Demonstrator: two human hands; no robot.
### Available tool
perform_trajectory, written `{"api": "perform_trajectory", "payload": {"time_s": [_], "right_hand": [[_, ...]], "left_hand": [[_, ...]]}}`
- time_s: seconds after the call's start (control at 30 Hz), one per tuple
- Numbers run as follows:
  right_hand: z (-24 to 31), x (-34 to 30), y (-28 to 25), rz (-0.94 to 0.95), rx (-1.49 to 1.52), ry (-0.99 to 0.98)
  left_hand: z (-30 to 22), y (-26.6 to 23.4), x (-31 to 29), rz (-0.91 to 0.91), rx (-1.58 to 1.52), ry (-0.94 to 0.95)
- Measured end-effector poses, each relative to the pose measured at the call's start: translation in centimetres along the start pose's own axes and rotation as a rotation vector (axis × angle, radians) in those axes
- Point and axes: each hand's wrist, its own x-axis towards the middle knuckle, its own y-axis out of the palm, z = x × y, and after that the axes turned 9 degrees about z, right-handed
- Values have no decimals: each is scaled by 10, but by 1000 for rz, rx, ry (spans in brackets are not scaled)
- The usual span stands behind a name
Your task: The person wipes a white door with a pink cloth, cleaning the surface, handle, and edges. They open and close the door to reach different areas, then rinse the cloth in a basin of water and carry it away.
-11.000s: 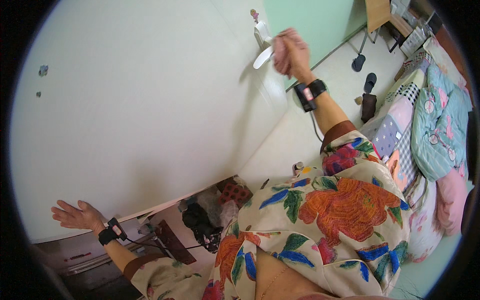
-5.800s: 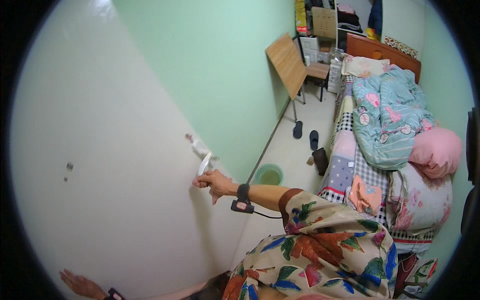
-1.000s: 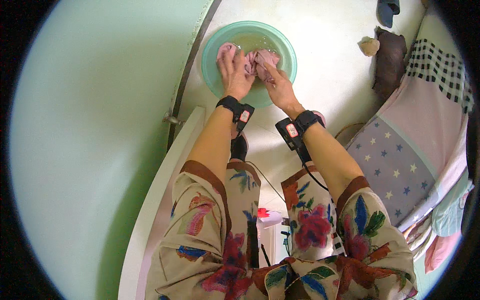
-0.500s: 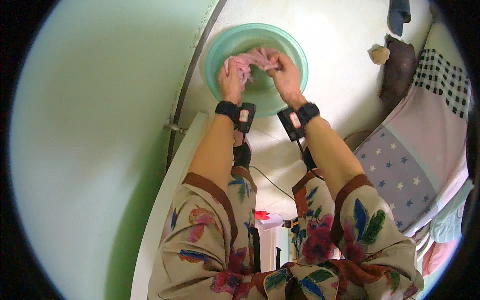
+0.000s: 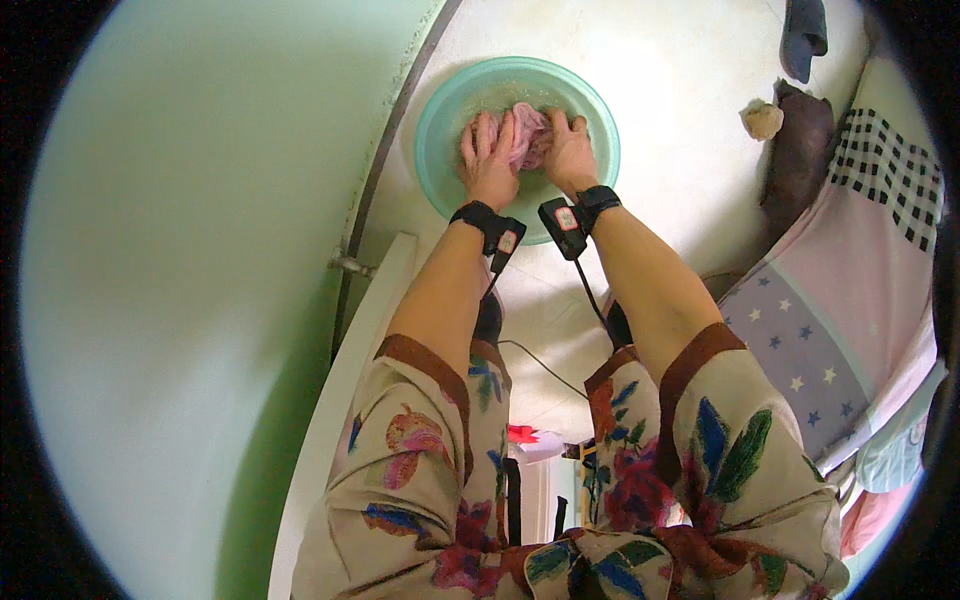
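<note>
A bunched, wet-looking pink cloth [image 5: 530, 133] lies low in a round pale green plastic basin [image 5: 432, 180]. My left hand [image 5: 490, 165] holds the cloth's left side, its fingers curved over it and somewhat apart. On the cloth's right side my right hand [image 5: 570, 155] grips with bent fingers; its fingertips are partly hidden. Both hands are inside the basin's rim, close together with the cloth between them. Water seems to cover the basin's bottom, though its depth cannot be told. Each wrist wears a black strap with a small black box and a cable.
The basin stands on a pale floor [image 5: 680, 110]. A light green wall [image 5: 200, 250] rises at left, beside a white panel edge [image 5: 385, 300]. To the right are a dark slipper [image 5: 803, 40], a beige lump [image 5: 763, 121], a brown bundle [image 5: 800, 140] and hanging patterned bedding [image 5: 850, 290].
The cloth was stretched between my hands above the basin; now it is lower and bunched together. My left hand has moved right, its fingers spreading over the cloth.
</note>
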Motion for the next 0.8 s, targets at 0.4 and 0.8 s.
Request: {"api": "perform_trajectory", "payload": {"time_s": [0.4, 0.8], "right_hand": [[52, -76, -11, -110, 342, -601], [38, -14, -42, -51, -158, -269]], "left_hand": [[10, 24, -4, 182, -1579, 54], [-51, -18, -24, -4, -1632, -260]]}}
